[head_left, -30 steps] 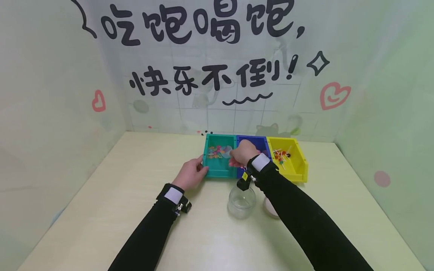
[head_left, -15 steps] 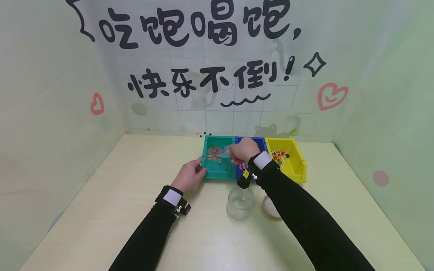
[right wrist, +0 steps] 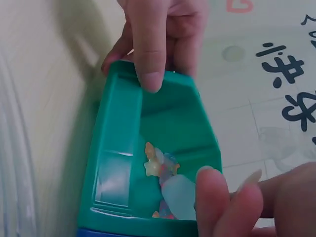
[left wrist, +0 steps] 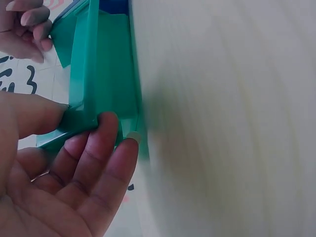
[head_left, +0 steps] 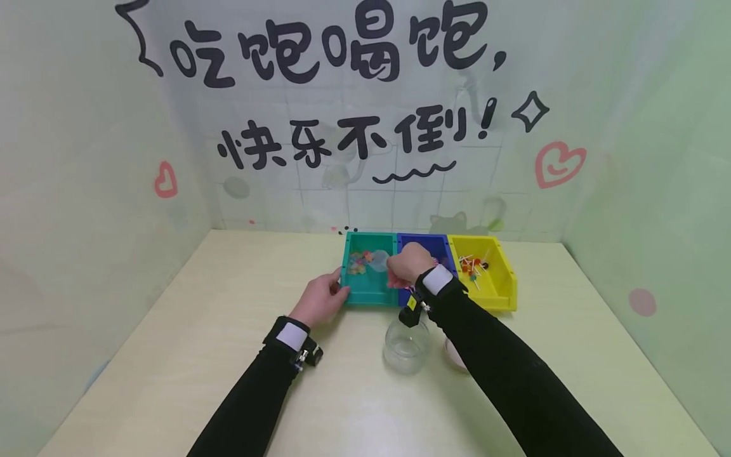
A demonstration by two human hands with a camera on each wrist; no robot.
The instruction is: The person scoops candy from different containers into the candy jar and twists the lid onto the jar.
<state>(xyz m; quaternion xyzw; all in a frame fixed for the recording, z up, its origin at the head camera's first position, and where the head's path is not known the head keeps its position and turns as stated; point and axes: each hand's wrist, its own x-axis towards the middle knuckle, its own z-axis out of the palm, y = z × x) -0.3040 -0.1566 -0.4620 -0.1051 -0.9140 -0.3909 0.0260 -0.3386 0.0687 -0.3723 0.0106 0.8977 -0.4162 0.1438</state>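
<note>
My left hand (head_left: 320, 298) grips the left wall of a green bin (head_left: 371, 293), thumb over the rim and fingers outside. Small translucent star-like pieces (right wrist: 158, 163) in several colours lie in that bin. Over the green bin's right side, my right hand (head_left: 410, 263) pinches a translucent spoon (head_left: 379, 260); its round bowl is among the pieces and its handle is hidden by the fingers. Whether the bowl carries any pieces, I cannot tell. Beneath my right wrist stands a clear jar (head_left: 407, 349) with its mouth up.
A blue bin (head_left: 448, 247), partly covered by my right hand, adjoins the green one. Right of it is a yellow bin (head_left: 499, 279) with small lollipops (head_left: 473, 263). A pale round lid (head_left: 454, 355) lies partly under my right forearm. A printed backdrop (head_left: 365, 203) rises behind.
The spoon's bowl tilted to a narrow shape half a second ago and now shows round again. Some of the star-like pieces have shifted. My left hand keeps its grip on the bin.
</note>
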